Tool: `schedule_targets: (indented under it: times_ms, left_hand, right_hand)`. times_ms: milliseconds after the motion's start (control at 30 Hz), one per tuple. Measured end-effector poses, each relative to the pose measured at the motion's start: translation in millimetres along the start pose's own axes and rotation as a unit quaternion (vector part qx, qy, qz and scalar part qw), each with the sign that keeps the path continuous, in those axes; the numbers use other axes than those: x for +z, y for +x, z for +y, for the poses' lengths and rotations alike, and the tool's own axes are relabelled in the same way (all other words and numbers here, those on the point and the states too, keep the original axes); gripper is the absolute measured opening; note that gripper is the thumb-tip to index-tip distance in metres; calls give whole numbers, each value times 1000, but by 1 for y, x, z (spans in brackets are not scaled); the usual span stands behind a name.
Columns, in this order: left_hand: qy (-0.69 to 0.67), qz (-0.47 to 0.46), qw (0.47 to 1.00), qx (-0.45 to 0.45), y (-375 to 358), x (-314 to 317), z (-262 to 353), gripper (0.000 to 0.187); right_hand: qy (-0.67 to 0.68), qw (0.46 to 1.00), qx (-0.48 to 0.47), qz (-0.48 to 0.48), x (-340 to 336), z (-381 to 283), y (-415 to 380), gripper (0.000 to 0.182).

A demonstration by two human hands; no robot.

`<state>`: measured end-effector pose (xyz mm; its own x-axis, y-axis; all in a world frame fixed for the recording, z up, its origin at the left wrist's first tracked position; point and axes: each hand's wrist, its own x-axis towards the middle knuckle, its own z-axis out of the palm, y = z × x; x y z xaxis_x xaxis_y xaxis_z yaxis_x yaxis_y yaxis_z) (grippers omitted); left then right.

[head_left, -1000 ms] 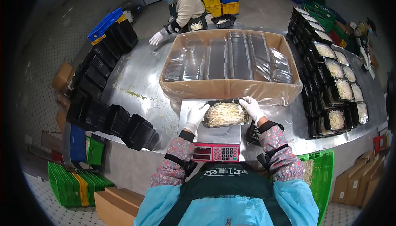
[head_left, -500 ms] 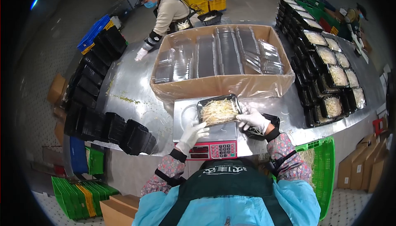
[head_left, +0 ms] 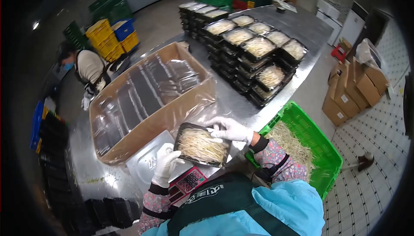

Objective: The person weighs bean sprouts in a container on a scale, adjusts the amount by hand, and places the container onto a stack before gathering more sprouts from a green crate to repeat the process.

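Note:
A black plastic tray of bean sprouts (head_left: 202, 145) is held tilted in front of me, above the red-fronted digital scale (head_left: 192, 180). My left hand (head_left: 167, 163), in a white glove, grips its left edge with the fingertips. At the upper right edge, my right hand (head_left: 230, 131), also gloved, has its fingers over the rim. The scale's metal plate (head_left: 144, 160) shows left of the tray. Just beyond stands a cardboard box (head_left: 157, 128) lined with clear film, holding rows of clear plastic lids (head_left: 148, 83).
Stacked trays of sprouts (head_left: 258, 46) stand on the metal table (head_left: 297, 29) at the right. A green crate (head_left: 330, 167) of loose sprouts is beside me. Black trays (head_left: 114, 212) line the left edge. A co-worker (head_left: 89, 70) is across the table; cardboard boxes (head_left: 349, 96) lie right.
My view has swung to the right, bringing the stacked trays and green crate further into sight. The sprout tray stays between both hands and now tilts differently in view.

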<state>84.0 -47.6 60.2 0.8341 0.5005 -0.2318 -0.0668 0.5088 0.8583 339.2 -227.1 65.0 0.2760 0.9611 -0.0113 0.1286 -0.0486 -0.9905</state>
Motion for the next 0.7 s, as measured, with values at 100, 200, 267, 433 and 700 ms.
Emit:
schedule_targets:
  times_ms: [100,200,267,433,700]
  left_hand:
    - [-7,-72,997,36,30,33,-7,44]
    - [-1,-94,993,69,43,58,1,50]
    - [30,-78,994,71,50,54,-8,44]
    - [69,-39,996,49,57,52,-22,38]
    - [210,-10,975,72,52,14,-44,39]
  right_hand:
    - [72,991,-22,111,-33,9,-20,28]
    - [55,923,-94,370,-96,8,-49,27]
    - [79,831,-139,533,-147,16,-54,25]
    - [51,728,-53,682,-278,87,-17,16]
    - [209,740,-25,638,-285,100,-28,39]
